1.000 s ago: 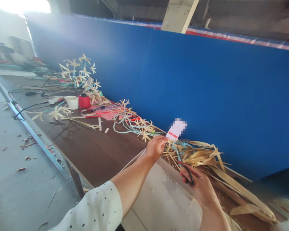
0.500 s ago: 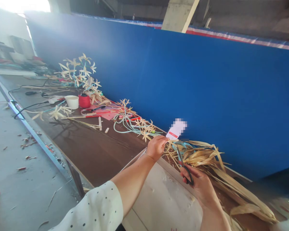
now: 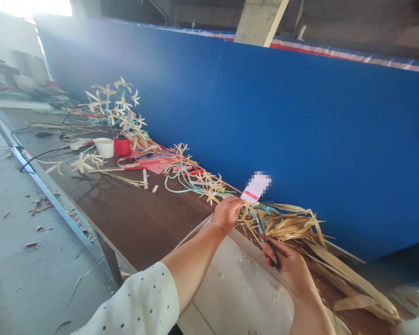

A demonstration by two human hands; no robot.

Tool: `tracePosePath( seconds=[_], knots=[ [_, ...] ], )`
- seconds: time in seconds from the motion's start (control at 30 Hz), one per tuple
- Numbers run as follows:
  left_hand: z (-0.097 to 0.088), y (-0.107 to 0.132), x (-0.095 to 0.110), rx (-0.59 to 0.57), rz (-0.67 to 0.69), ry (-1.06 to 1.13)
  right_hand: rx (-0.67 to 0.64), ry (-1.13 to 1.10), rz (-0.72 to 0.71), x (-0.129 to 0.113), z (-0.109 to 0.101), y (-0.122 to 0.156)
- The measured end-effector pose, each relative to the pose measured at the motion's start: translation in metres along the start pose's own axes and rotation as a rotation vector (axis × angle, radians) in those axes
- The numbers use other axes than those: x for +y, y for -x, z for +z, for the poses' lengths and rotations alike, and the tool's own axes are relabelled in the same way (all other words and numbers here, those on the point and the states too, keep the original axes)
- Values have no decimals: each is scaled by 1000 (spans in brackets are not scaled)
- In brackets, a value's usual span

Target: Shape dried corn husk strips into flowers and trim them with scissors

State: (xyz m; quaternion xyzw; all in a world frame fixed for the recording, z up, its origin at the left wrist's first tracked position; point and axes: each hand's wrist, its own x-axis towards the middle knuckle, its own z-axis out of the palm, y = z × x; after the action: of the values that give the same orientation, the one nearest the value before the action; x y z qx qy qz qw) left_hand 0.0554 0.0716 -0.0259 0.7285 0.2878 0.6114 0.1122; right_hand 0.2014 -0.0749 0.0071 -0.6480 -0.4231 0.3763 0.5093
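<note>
My left hand point(image 3: 226, 213) is closed in a pinch on thin dry straw strands at the edge of a pile of dried leaves point(image 3: 300, 228). My right hand point(image 3: 289, 269) is closed round the black handles of a pair of scissors point(image 3: 265, 237), whose blades point up into the strands just right of my left hand. Both hands are over the near edge of a long brown table point(image 3: 132, 218). A small white card with a red mark point(image 3: 255, 187) stands behind my left hand.
Straw flowers point(image 3: 111, 104), a white cup point(image 3: 104, 148), a red thread spool point(image 3: 122, 146), pale cords point(image 3: 185, 181) and red sticks lie farther left on the table. A blue wall point(image 3: 300, 125) runs behind. A pale board point(image 3: 237, 288) sits below my hands. Scraps litter the grey floor point(image 3: 31, 260).
</note>
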Motion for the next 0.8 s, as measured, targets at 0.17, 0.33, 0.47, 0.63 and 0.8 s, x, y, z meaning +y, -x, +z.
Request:
tracePosePath(
  seconds=[0.17,0.33,0.47,0.63,0.8],
  knots=[
    [1,0,-1,-8,-7,-3,-19,-12,-18,2,0,0],
    [2,0,-1,-14,-21,-13,-11,11,-31,2,-1,0],
    [2,0,-1,-14,-25,-13,-8,44,-38,1,-1,0],
    [1,0,0,-5,-39,-1,44,15,-18,-1,2,0],
    [2,-1,2,34,-95,10,171,-51,-9,-5,5,-1]
  ],
)
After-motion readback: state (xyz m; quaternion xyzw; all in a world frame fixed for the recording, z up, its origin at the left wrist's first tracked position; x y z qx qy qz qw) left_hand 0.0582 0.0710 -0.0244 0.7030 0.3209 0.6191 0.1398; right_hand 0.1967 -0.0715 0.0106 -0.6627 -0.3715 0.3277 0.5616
